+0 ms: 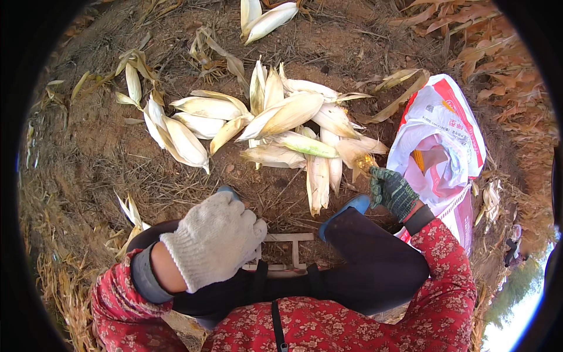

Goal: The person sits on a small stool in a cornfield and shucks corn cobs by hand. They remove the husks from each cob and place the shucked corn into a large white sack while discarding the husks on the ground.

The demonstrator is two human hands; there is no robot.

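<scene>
My right hand [392, 190], in a dark green-grey knitted glove, has its fingers closed at the end of a partly husked ear of corn [366, 162]. Yellow kernels show between that ear's dry husk leaves and my fingertips. In a white knitted glove, my left hand [216, 234] hovers over my left knee with curled fingers; its palm side is hidden. Beyond both hands lies a loose pile of unhusked corn ears [287, 114], mostly pale and dry, one greenish. A white and red sack [469, 138] gapes beside my right hand, with a yellow cob [418, 159] inside.
More husked-over ears [182, 141] lie left of the pile, and two [270, 22] at the far edge. My blue shoes [346, 214] flank a pale frame [295, 249] between my legs. Dry corn stalks [504, 82] stand at the right; straw litters the brown soil.
</scene>
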